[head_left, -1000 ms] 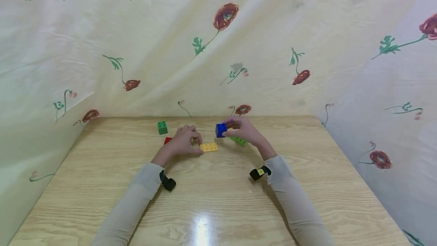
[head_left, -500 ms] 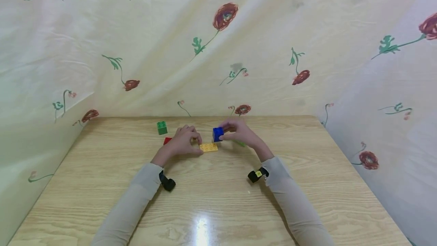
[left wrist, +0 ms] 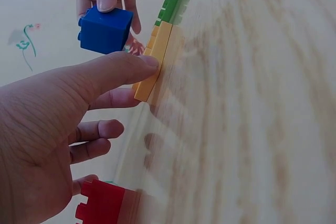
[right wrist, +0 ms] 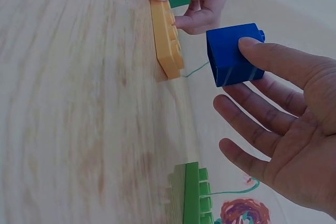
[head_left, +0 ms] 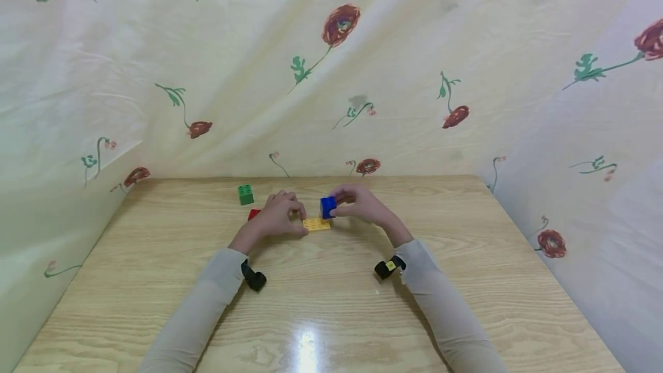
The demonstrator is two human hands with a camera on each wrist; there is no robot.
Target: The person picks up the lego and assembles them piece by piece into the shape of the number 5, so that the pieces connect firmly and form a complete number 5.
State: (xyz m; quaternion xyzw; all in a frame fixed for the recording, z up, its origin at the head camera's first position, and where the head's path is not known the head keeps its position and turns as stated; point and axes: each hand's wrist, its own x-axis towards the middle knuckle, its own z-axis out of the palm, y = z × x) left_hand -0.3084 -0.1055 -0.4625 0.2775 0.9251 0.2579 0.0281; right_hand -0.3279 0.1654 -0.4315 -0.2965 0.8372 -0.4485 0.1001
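Note:
On the table lies a flat yellow building brick (head_left: 316, 224), studs up. My left hand (head_left: 280, 215) pinches its left end between thumb and index finger, as the left wrist view shows. My right hand (head_left: 359, 207) holds a square blue building brick (head_left: 328, 208) between thumb and fingers. In the right wrist view the blue brick (right wrist: 234, 54) hangs above the table, apart from the yellow brick (right wrist: 167, 39). A red brick (head_left: 254, 213) sits beside my left hand, which partly hides it. Behind my right hand, a flat light green brick (right wrist: 192, 195) is mostly hidden in the head view.
A square dark green brick (head_left: 246, 194) stands at the back left of the wooden table (head_left: 331, 304). A pale flowered cloth (head_left: 248, 73) hangs along the table's back edge and sides. Each wrist wears a black camera.
My right hand has brought the blue brick left and down, nearer the yellow brick, covering more of the light green brick. My left hand has stayed on the yellow brick.

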